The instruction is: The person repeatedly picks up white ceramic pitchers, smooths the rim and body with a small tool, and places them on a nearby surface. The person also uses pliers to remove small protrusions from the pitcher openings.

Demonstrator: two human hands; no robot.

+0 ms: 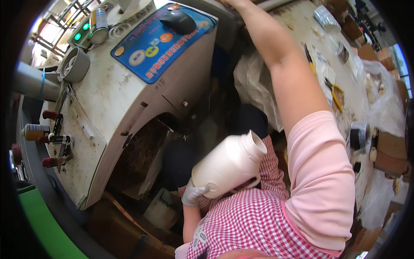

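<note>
My left hand (pixel 195 194), in a grey-white glove, grips the lower end of a cream-white plastic jug (pixel 228 164). The jug lies tilted across my lap, its open round mouth pointing up and to the right; a moulded handle shows on its underside. Part of my left hand is hidden behind the jug. My right arm stretches far forward over a white surface, and only a bit of my right hand (pixel 228 1) shows at the top edge of the head view. Its fingers are cut off, so what it touches is hidden.
To the left, a white machine table (pixel 103 99) carries a blue mat (pixel 148 56), a black mouse (pixel 178 21) and a spray can (pixel 98 26). Red-handled clamps (pixel 56 162) stand at its left end. Yellow-handled pliers (pixel 335 93) and plastic bags (pixel 384 95) lie on the right-hand bench.
</note>
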